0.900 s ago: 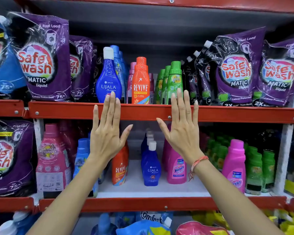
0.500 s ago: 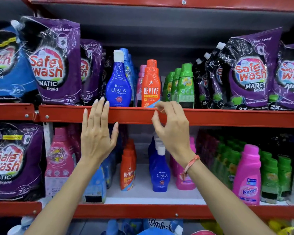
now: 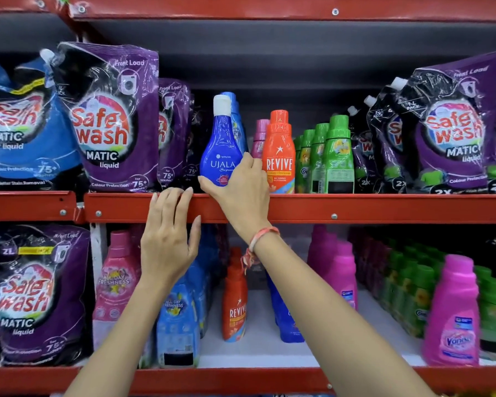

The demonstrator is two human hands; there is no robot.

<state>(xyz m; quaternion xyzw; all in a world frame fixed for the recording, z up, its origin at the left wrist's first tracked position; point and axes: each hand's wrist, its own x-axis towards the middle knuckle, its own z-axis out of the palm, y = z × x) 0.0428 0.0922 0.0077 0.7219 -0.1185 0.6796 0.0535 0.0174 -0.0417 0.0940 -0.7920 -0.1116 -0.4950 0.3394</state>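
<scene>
The blue bottle [image 3: 219,144] has a white cap and a rounded, glossy body. It stands upright at the front of the upper shelf [image 3: 355,207], and its label reads "UJALA". The right hand [image 3: 241,190] grips its lower part, thumb on the front and fingers round the side. The left hand [image 3: 166,242] lies loose-fingered on the red shelf edge, holding nothing. Just beside the bottle stands an orange bottle [image 3: 279,156] marked "REVIVE". Further left is a purple pouch [image 3: 112,124] marked "Safe wash MATIC liquid" and "Front Load".
</scene>
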